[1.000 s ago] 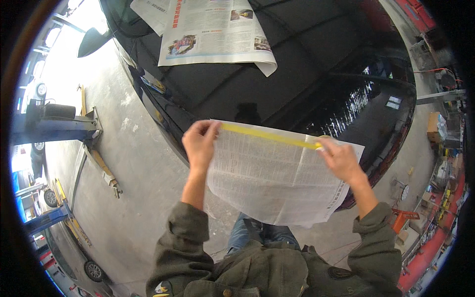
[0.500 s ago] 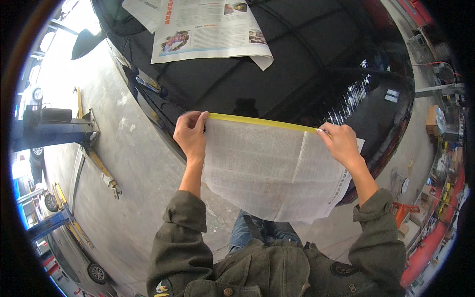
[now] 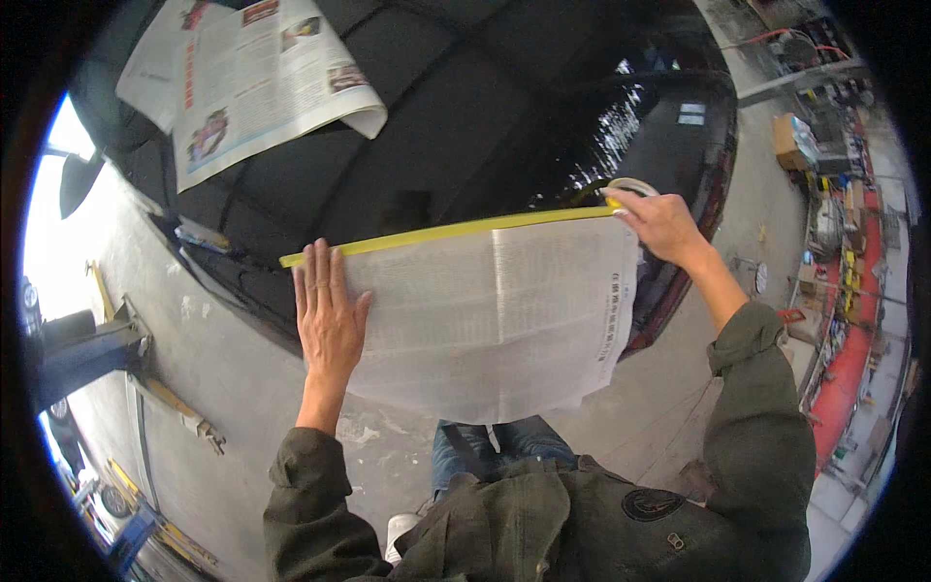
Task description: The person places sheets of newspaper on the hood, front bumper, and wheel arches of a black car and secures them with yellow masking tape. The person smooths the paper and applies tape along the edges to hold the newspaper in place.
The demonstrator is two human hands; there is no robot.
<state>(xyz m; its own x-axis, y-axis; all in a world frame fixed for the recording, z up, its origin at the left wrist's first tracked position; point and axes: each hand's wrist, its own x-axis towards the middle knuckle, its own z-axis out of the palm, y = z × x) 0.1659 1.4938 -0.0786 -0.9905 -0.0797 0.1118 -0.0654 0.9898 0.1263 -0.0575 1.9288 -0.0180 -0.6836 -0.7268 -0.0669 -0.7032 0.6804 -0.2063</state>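
Observation:
A newspaper sheet (image 3: 456, 330) hangs at the near edge of a glossy black car panel (image 3: 456, 116). Along its top edge runs a strip of yellow masking tape (image 3: 427, 235). My left hand (image 3: 328, 315) lies flat near the strip's left end, fingers stretched and pressing on tape and paper. At the right end my right hand (image 3: 661, 228) is closed on the tape roll (image 3: 635, 184), partly hidden by the fingers. Farther up the panel, loose newspaper pages (image 3: 272, 92) lie with one corner curled.
A car lift arm (image 3: 92, 349) stands on the concrete floor (image 3: 233, 388) at the left. On the right are a cardboard box (image 3: 793, 143), a red strip (image 3: 844, 378) and cluttered tools and parts. My legs are close below the hanging sheet.
My left hand has gone from pinching the tape's end to lying flat on it. The tape roll now shows in my right hand. The view has turned and shifted.

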